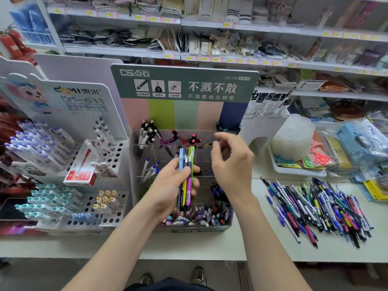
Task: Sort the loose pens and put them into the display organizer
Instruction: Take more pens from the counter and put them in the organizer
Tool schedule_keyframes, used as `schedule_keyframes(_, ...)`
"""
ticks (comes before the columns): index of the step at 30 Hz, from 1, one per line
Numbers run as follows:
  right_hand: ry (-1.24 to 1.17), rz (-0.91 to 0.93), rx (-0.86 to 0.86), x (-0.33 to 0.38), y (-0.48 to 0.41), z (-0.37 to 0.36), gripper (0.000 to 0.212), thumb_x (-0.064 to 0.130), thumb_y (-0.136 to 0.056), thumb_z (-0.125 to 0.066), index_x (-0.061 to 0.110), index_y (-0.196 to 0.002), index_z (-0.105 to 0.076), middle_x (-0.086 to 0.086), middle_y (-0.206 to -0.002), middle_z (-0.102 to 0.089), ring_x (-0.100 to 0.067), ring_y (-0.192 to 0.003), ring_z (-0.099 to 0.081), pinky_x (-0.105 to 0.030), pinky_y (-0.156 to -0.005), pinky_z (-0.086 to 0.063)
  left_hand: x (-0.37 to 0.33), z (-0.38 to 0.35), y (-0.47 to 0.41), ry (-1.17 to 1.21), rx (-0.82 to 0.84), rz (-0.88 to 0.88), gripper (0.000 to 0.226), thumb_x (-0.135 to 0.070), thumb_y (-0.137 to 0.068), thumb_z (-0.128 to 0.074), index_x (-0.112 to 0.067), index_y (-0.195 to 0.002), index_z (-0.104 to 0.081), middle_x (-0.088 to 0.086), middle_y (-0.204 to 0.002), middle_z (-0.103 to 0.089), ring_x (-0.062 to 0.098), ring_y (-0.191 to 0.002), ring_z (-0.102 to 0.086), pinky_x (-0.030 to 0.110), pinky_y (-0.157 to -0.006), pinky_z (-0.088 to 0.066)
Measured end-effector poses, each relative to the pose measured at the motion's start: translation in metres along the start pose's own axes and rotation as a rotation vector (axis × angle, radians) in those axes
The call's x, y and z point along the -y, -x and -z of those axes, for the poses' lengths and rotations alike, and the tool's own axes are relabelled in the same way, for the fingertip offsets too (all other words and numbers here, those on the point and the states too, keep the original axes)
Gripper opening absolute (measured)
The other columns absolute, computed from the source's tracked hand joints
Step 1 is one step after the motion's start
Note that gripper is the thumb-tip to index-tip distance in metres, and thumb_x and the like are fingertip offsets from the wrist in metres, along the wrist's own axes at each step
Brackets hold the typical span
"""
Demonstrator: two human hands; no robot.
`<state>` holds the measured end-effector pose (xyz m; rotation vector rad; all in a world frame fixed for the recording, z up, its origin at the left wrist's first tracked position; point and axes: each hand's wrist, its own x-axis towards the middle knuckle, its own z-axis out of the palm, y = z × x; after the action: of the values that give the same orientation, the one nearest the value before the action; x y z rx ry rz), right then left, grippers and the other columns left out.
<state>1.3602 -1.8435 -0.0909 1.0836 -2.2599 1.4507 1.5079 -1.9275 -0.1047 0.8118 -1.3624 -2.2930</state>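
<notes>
White shop shelves behind pale counter.

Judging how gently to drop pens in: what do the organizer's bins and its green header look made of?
Organizer bins: clear, glossy hard plastic, probably acrylic; pens stay visible through the walls and the edges catch light. Green header: matte printed card or foam board, flat with printed text; which one cannot be told.

left hand grips bundle of blue, green, yellow, pink pens | right hand, fingers half-curled, above clear acrylic display organizer | loose pens heaped on white bench
</notes>
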Motion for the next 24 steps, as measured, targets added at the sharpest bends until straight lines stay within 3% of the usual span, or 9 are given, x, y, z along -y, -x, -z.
schedule_keyframes(3, -0.194, -0.302, 0.274, 0.022, 0.019, -0.007, 0.012, 0.027, -0.104, -0.066, 0.022, -0.101, -0.077, 0.013, -0.078, -0.073, -0.002, -0.066, -0.068, -0.012, -0.064, -0.048, -0.002, 0.011, 0.004, -0.093, 0.075, -0.044, 0.028, -0.008, -0.113, -0.046, -0.009, -0.140, -0.055, 0.015, -0.110, -0.070, 0.021, -0.079, -0.064, 0.033, -0.064, -0.054)
schedule_keyframes(5, -0.347, -0.457, 0.467, 0.027, 0.032, -0.014, 0.022, 0.035, -0.108, -0.058, 0.023, -0.103, -0.076, 0.003, -0.064, -0.068, -0.010, -0.049, -0.060, -0.022, -0.055, -0.050, -0.005, 0.018, 0.008, -0.144, 0.131, -0.055, 0.030, -0.009, -0.113, -0.046, -0.009, -0.142, -0.053, 0.020, -0.097, -0.066, 0.023, -0.075, -0.063, 0.033, -0.064, -0.055)
schedule_keyframes(7, -0.532, -0.549, 0.490, 0.029, 0.042, -0.019, 0.027, 0.035, -0.110, -0.057, 0.018, -0.103, -0.077, -0.017, -0.058, -0.056, -0.026, -0.044, -0.051, -0.034, -0.048, -0.047, -0.006, 0.022, 0.014, -0.199, 0.165, -0.053, 0.030, -0.012, -0.113, -0.047, -0.011, -0.143, -0.051, 0.022, -0.090, -0.068, 0.026, -0.071, -0.064, 0.034, -0.063, -0.059)
schedule_keyframes(9, -0.633, -0.623, 0.402, 0.031, 0.051, -0.025, 0.027, 0.034, -0.107, -0.063, 0.015, -0.098, -0.079, -0.023, -0.060, -0.052, -0.026, -0.046, -0.044, -0.038, -0.047, -0.043, -0.008, 0.026, 0.017, -0.226, 0.186, -0.046, 0.029, -0.014, -0.113, -0.047, -0.013, -0.142, -0.051, 0.026, -0.097, -0.072, 0.033, -0.079, -0.070, 0.040, -0.068, -0.064)
schedule_keyframes(13, -0.489, -0.483, 0.261, 0.039, 0.063, -0.035, 0.024, 0.036, -0.108, -0.061, 0.026, -0.093, -0.077, -0.001, -0.068, -0.069, -0.019, -0.057, -0.062, -0.040, -0.054, -0.054, -0.009, 0.038, 0.019, -0.283, 0.157, -0.066, 0.025, -0.010, -0.114, -0.044, -0.008, -0.136, -0.055, 0.034, -0.112, -0.069, 0.043, -0.094, -0.072, 0.063, -0.090, -0.060)
schedule_keyframes(16, -0.486, -0.411, 0.154, 0.053, 0.069, -0.039, 0.023, 0.034, -0.113, -0.051, 0.021, -0.104, -0.069, 0.001, -0.083, -0.077, -0.019, -0.066, -0.075, -0.046, -0.055, -0.063, -0.012, 0.051, 0.020, -0.332, 0.111, -0.115, 0.023, -0.003, -0.113, -0.041, -0.005, -0.130, -0.056, 0.022, -0.107, -0.076, 0.033, -0.096, -0.076, 0.048, -0.090, -0.063)
schedule_keyframes(18, -0.479, -0.336, 0.057, 0.063, 0.071, -0.042, 0.026, 0.031, -0.114, -0.044, 0.015, -0.110, -0.065, 0.000, -0.077, -0.075, -0.018, -0.066, -0.075, -0.041, -0.058, -0.062, -0.012, 0.062, 0.022, -0.363, 0.042, -0.156, 0.021, -0.003, -0.112, -0.043, -0.010, -0.126, -0.056, 0.017, -0.107, -0.078, 0.025, -0.100, -0.075, 0.042, -0.093, -0.061)
schedule_keyframes(21, -0.497, -0.295, 0.077, 0.067, 0.069, -0.048, 0.032, 0.036, -0.115, -0.038, 0.019, -0.117, -0.065, 0.005, -0.059, -0.057, -0.015, -0.052, -0.062, -0.041, -0.054, -0.053, -0.011, 0.078, 0.027, -0.368, -0.094, -0.175, 0.020, -0.006, -0.111, -0.046, -0.015, -0.124, -0.058, 0.011, -0.104, -0.077, 0.021, -0.094, -0.075, 0.032, -0.078, -0.062)
schedule_keyframes(24, -0.363, -0.287, 0.260, 0.057, 0.069, -0.055, 0.030, 0.036, -0.115, -0.040, 0.030, -0.121, -0.069, 0.009, -0.058, -0.045, -0.013, -0.052, -0.043, -0.037, -0.052, -0.040, -0.010, 0.096, 0.033, -0.268, -0.193, -0.126, 0.019, -0.014, -0.112, -0.048, -0.021, -0.127, -0.059, 0.010, -0.092, -0.069, 0.020, -0.064, -0.056, 0.031, -0.053, -0.047)
